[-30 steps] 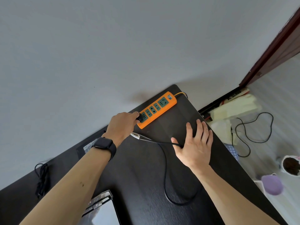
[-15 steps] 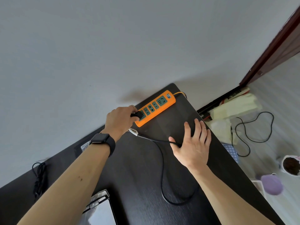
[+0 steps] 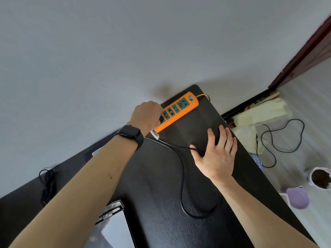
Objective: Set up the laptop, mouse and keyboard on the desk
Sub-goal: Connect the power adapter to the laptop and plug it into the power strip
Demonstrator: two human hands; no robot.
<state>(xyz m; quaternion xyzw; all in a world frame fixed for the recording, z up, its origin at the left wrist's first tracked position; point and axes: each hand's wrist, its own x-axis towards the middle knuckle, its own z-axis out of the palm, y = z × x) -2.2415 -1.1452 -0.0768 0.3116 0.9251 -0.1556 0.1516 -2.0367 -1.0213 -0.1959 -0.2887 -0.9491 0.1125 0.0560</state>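
Left hand (image 3: 146, 115) has gone up and rolled over the near end of the power strip (image 3: 176, 111) since the earlier frame, where its knuckles sat just beside that end; now the fist covers the last socket. We see its fingers curled round a black plug (image 3: 161, 119), most of which is hidden. Right hand (image 3: 216, 154) is about where it was at 3 o'clock: flat on the desk (image 3: 161, 221), fingers spread, with the cable (image 3: 181, 176) running under the gap between thumb and forefinger. The cable's loop toward 5 o'clock looks the same. What we take for the laptop (image 3: 111, 228) shows only as a silver corner at the 7 o'clock bottom edge, on the desk and well apart from the strip. Risks, as we judge them: nothing holds the strip, so a hard push could slide it along the desk toward the corner at 1 o'clock instead of seating the plug. The fist hides the socket, so we cannot tell whether the pins line up; a skewed push could bend them or leave the plug half in. With the right hand pinning the cable, a tug could drag the plug out again.
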